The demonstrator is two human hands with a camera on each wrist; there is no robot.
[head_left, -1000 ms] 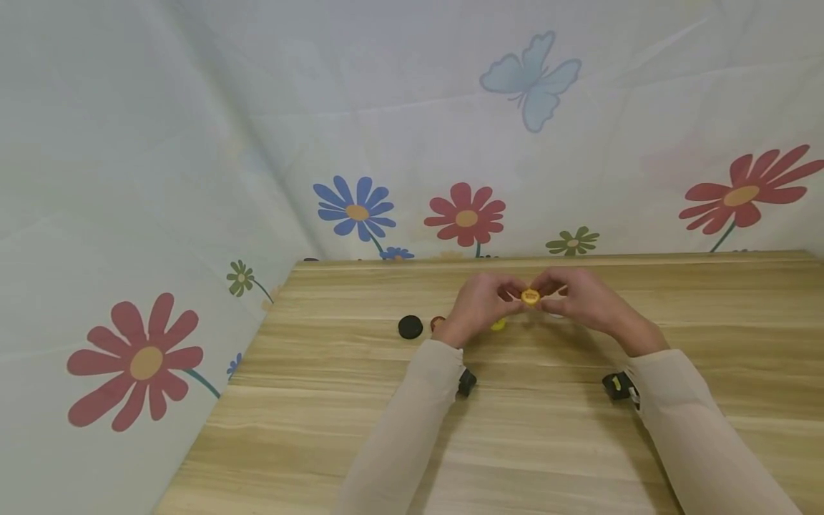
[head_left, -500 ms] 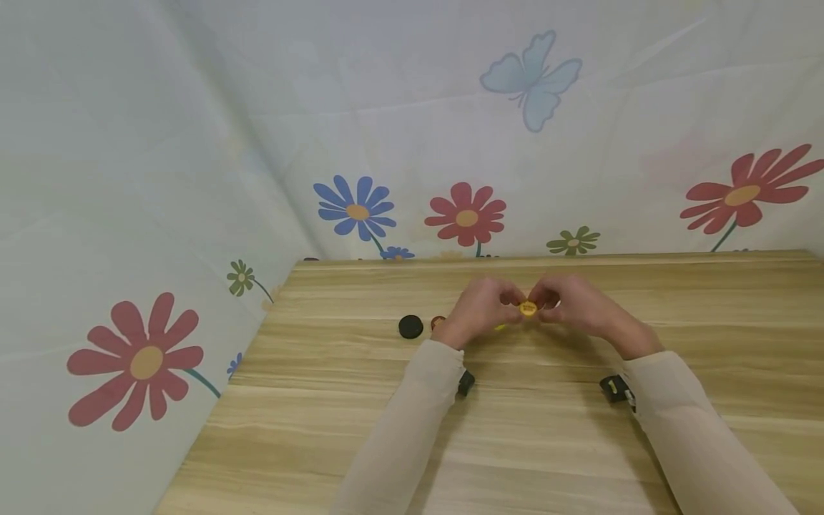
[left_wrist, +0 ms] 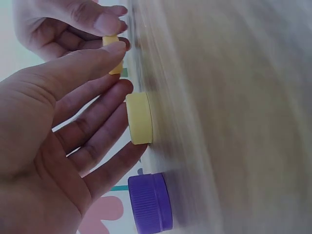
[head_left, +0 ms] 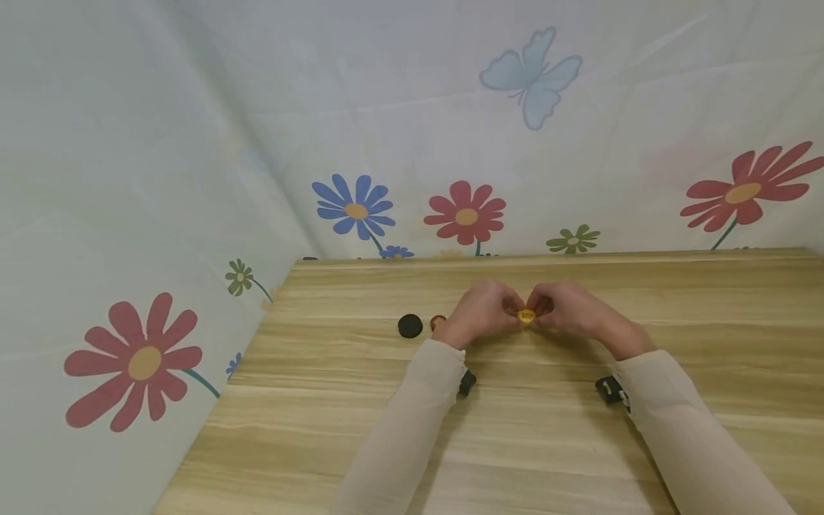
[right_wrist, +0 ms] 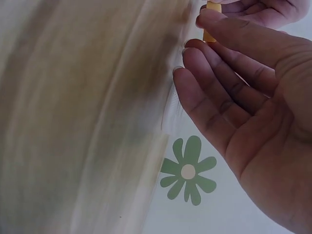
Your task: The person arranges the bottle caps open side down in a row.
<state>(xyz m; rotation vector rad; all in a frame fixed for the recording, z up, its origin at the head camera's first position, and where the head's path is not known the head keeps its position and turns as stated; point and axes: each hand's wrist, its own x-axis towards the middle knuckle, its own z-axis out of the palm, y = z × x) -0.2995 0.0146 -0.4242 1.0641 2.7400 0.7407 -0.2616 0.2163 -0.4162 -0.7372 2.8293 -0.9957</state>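
Observation:
Between my two hands is a small orange-yellow bottle cap (head_left: 526, 315) with printing on its top. My left hand (head_left: 479, 311) pinches one side of it with thumb and forefinger; its other fingers spread out loosely, as the left wrist view shows. From the opposite side my right hand (head_left: 569, 311) pinches the same cap. A yellow cap (left_wrist: 140, 118) sits on the table right by the left hand's lower fingertips, and a purple ridged cap (left_wrist: 150, 204) stands beyond it. Both are hidden behind the left hand in the head view.
On the wooden table (head_left: 322, 400), a black round cap (head_left: 410, 326) and a partly covered reddish-brown cap (head_left: 438, 322) lie left of the left hand. A whitish ridged cap (right_wrist: 171, 109) shows past the right fingertips. A flowered cloth (head_left: 386, 129) hangs behind the table.
Both hands have brought the orange-yellow cap lower and slightly nearer, drawing closer together. The yellow cap and the whitish cap have gone out of sight behind the hands in the head view.

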